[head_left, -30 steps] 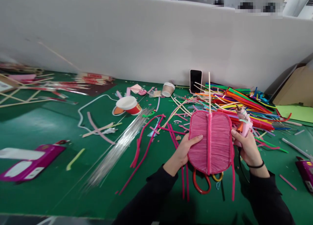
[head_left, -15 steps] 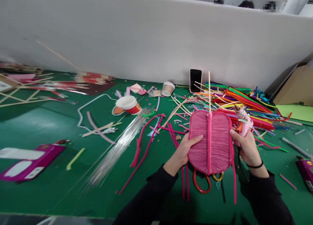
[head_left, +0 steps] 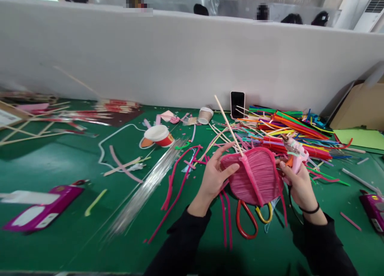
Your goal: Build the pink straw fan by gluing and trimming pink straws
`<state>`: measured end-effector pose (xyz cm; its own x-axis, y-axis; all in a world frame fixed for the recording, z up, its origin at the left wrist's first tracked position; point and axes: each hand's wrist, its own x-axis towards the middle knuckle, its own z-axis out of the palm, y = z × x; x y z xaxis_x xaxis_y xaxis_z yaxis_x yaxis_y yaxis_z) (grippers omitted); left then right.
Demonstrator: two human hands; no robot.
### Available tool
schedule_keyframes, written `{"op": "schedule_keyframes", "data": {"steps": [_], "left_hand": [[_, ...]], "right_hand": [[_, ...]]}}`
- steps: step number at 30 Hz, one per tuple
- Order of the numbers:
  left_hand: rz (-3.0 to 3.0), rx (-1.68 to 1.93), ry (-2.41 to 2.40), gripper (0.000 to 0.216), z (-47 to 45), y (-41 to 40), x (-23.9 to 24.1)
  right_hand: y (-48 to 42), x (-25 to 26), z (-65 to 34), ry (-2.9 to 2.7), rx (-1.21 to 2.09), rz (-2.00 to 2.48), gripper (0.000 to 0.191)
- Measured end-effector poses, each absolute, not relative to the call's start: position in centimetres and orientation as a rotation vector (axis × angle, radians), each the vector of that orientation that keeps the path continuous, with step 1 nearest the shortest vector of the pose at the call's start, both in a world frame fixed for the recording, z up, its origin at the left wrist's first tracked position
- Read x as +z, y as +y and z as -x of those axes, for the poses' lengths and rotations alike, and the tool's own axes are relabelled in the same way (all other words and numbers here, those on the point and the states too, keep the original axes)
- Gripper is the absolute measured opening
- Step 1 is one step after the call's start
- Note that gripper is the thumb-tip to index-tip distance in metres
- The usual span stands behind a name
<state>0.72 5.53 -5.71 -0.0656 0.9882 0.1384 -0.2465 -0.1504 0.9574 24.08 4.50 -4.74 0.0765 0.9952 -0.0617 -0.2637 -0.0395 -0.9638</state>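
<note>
My left hand (head_left: 211, 178) grips the left edge of a rounded pink panel (head_left: 264, 180), its thumb on the face and its fingers up near the top. Rows of fuzzy pink strands cover the panel, and a thin wooden stick (head_left: 227, 122) in a pink-wrapped spine runs through its middle, tilted to the left. A pink hot glue gun (head_left: 297, 156) sits in my right hand (head_left: 300, 184), nozzle pointing up and left. That hand's thumb and fingers also meet the panel's right edge, where a loose pink pipe cleaner (head_left: 283, 208) hangs down.
Below the panel lie scissors with red handles (head_left: 247, 237) and yellow handles (head_left: 265, 221). Colourful pipe cleaners (head_left: 300, 126) are heaped behind, near a phone (head_left: 237, 104). Clear thin rods (head_left: 147, 188), a paper cup (head_left: 159, 135) and a purple box (head_left: 45, 208) are on the left.
The panel has tipped back and turned, its stick now leaning left. My left hand has moved up along its left edge. My right hand still holds the glue gun.
</note>
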Motion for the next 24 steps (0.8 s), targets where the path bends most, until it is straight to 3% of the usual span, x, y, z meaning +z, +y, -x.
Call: {"op": "schedule_keyframes", "data": {"steps": [7,14,21,24], "left_hand": [[-1.359,1.291,1.058,0.069,-2.3,5.7,0.2],[-1.694,1.11,1.234,0.04,-2.4,3.7,3.2],[-1.593,1.169,1.375,0.043,-0.5,0.8,2.8],[-1.574,1.199,1.398,0.044,-0.5,0.0,2.9]], "right_hand": [[2.3,-4.4,-24.4,-0.835,1.317,1.054,0.033],[0.8,-3.8,-23.6,-0.878,1.212,1.163,0.043],[-2.2,-7.5,-32.3,-1.276,0.442,2.186,0.033],[-3.9,-9.2,-35.0,-1.52,0.259,2.481,0.026]]}}
